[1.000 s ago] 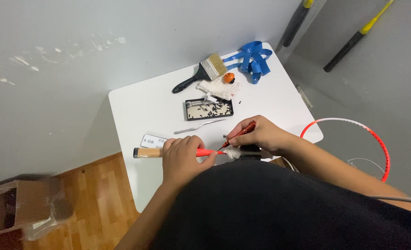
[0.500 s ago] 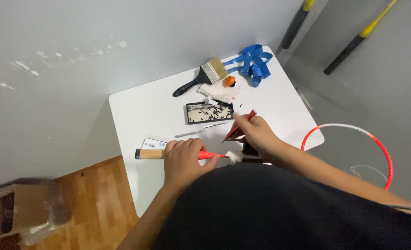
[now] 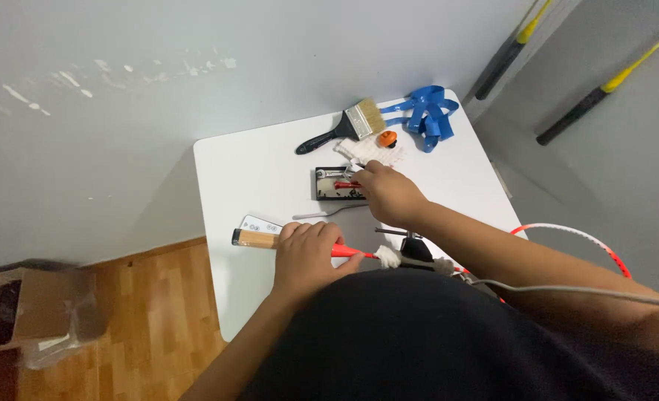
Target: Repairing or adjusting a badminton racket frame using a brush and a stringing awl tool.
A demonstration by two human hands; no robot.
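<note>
Gripping the red-shafted racket with wooden-tan handle (image 3: 259, 239) closed-fisted, long axis left-right along the white table's (image 3: 248, 171) near edge, left hand (image 3: 307, 256) stays put while right hand (image 3: 389, 194), nearer, curls fingers at the black rectangular parts tray (image 3: 338, 183), grasp unclear.

The left hand (image 3: 307, 252) grips a racket handle (image 3: 259, 238) with a tan grip and red shaft, lying across the white table (image 3: 248, 178). The right hand (image 3: 389, 194) reaches into a small black tray (image 3: 329, 184), fingertips at a red-handled tool (image 3: 342, 185). Beyond lie a paintbrush (image 3: 344, 126), a blue strap (image 3: 427, 115), an orange knob (image 3: 387, 138) and a white cloth (image 3: 370, 152).
</note>
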